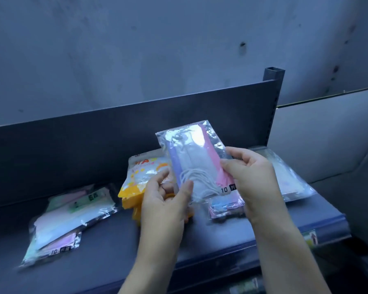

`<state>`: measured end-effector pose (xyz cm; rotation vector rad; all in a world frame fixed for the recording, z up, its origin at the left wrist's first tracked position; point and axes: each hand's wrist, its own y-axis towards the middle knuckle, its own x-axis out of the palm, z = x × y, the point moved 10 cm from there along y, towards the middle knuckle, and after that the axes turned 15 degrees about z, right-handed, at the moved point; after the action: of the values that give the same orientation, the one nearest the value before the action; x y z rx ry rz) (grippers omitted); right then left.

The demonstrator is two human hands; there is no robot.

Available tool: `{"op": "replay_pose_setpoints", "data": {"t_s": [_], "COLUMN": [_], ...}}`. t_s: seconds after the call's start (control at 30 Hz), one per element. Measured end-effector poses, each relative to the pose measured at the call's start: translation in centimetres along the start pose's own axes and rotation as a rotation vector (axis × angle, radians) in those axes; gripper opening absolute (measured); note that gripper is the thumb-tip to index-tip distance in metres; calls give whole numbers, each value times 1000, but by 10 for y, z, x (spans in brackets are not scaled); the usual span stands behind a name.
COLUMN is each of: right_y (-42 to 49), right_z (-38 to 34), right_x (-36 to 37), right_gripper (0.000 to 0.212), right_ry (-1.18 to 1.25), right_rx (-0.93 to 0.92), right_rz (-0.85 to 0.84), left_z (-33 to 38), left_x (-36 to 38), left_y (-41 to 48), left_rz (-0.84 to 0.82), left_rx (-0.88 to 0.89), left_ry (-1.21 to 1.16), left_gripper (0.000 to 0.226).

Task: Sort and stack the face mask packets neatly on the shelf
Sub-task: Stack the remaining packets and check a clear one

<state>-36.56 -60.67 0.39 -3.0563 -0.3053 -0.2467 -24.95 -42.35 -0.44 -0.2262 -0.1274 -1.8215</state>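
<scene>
The dark shelf (119,247) has bare room along its front edge and between the piles; a back panel (94,143) walls the far side. Both hands hold one clear mask packet (191,162) tilted above the shelf: the left hand (166,200) pinches its lower corner, the right hand (249,172) pinches its right edge. A yellow packet (136,179) lies behind it, a loose pile of packets (68,219) at the left.
</scene>
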Motion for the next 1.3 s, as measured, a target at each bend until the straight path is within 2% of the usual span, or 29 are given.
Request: {"op": "replay_pose_setpoints", "data": {"t_s": [0.1, 0.2, 0.3, 0.4, 0.5, 0.63, 0.8, 0.97, 1.07, 1.2, 1.3], "right_y": [13, 28, 39, 48, 51, 47, 44, 43, 44, 41, 38], "right_z": [6, 11, 20, 34, 41, 46, 54, 54, 57, 59, 54], "right_x": [-32, -57, -71, -75, -74, -64, -51, -47, -41, -31, -29], "right_gripper": [24, 27, 29, 26, 41, 41, 48, 50, 50, 35, 32], "right_ry": [1, -37, -96, -197, -371, -505, -712, -770, -813, -942, -889], "right_rx": [31, 16, -18, -60, -148, -243, -356, -419, -431, -474, -535], "right_rz": [71, 153, 190, 205, 221, 188, 160, 155, 75, -41, -18], "left_z": [-13, -28, -39, -53, -66, -75, -83, -87, -88, -90, -86], "left_x": [27, 54, 68, 72, 71, 65, 61, 61, 61, 59, 57], "left_y": [-13, -29, -38, -42, -45, -35, -28, -29, -33, -34, -34], "left_rz": [-88, -226, -261, -278, -309, -273, -232, -219, -215, -209, -206], "left_rx": [81, 171, 305, 439, 497, 542, 542, 559, 571, 570, 535], "left_ry": [189, 334, 523, 740, 898, 1018, 1008, 1016, 1028, 1029, 1001], "left_gripper": [56, 45, 42, 52, 58, 36, 30, 28, 28, 40, 49]}}
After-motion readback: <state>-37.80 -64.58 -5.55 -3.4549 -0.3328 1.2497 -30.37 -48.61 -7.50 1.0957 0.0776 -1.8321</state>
